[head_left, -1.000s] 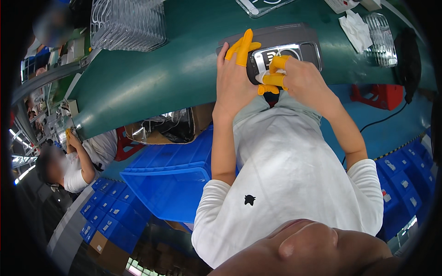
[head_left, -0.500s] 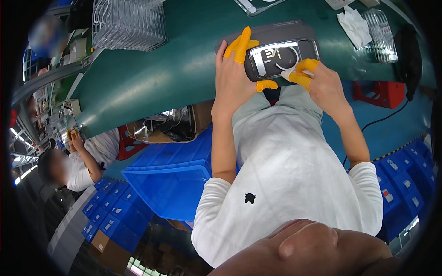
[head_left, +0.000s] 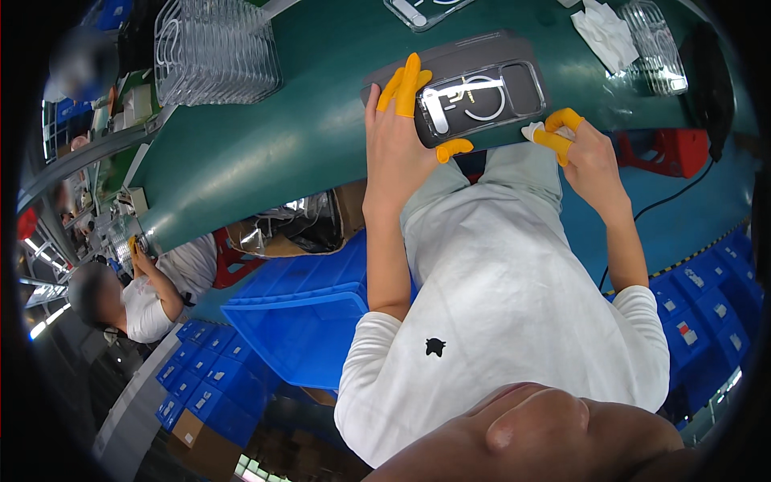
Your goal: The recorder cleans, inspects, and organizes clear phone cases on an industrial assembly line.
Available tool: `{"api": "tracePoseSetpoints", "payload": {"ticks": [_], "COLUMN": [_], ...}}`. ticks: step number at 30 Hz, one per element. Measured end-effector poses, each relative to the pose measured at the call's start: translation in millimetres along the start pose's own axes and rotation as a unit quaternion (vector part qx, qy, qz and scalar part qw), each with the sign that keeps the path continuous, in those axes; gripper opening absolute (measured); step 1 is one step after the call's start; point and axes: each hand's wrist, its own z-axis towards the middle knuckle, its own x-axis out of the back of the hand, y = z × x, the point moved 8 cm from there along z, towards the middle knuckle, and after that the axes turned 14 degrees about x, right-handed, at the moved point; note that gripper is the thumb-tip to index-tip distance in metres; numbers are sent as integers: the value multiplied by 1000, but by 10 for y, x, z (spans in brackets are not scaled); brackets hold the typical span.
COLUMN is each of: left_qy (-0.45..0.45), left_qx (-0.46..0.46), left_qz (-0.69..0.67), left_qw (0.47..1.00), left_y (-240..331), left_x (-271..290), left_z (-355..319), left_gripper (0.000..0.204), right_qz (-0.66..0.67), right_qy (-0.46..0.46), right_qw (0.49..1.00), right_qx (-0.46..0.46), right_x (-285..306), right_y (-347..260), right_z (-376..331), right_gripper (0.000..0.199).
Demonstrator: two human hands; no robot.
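Head view shows the left hand (head_left: 399,140) at about twelve o'clock, clamped on a clear phone case (head_left: 479,100) that lies on a grey pad (head_left: 450,60) on the green conveyor belt (head_left: 265,153); yellow-capped fingers (head_left: 405,80) lie over the case's near end and the thumb hooks under its lower edge. At one o'clock the right hand (head_left: 590,157) pinches a small white cloth (head_left: 533,131) just beside the case's right corner, fingertips closed on it; most of the cloth is hidden in the grip. Further up, another case (head_left: 418,10) is cut off by the rim. A stack of clear trays (head_left: 213,52) sits at eleven o'clock, crumpled white wipes (head_left: 604,32) at one. A co-worker (head_left: 140,293) at nine o'clock is blurred. Blue bins (head_left: 309,313) lie below the belt.
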Motion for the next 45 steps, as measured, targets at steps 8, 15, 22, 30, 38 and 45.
{"api": "tracePoseSetpoints", "payload": {"ticks": [8, 15, 22, 30, 38, 45], "left_qy": [121, 246, 259, 235, 255, 274], "left_qx": [40, -47, -52, -20, -25, 23], "left_qz": [-75, -170, -148, -136, -134, -172], "left_qw": [989, 953, 953, 962, 957, 946], "left_y": [94, 595, 619, 577, 447, 228], "left_x": [229, 661, 704, 686, 724, 671], "left_z": [-141, -176, -223, -247, -410, -611], "left_gripper": [118, 123, 125, 137, 133, 138], "right_qz": [172, 311, 589, 602, 407, 301], "right_qy": [-16, 71, 100, 122, 221, 254], "right_qw": [985, 948, 792, 784, 886, 916], "right_qx": [-9, 11, -129, -89, 19, 78], "right_x": [19, 137, -116, -79, 309, 441], "right_y": [-86, -286, -253, -315, -402, -658], "right_z": [40, 250, 159, 203, 373, 536], "right_gripper": [33, 33, 20, 18, 20, 38]}}
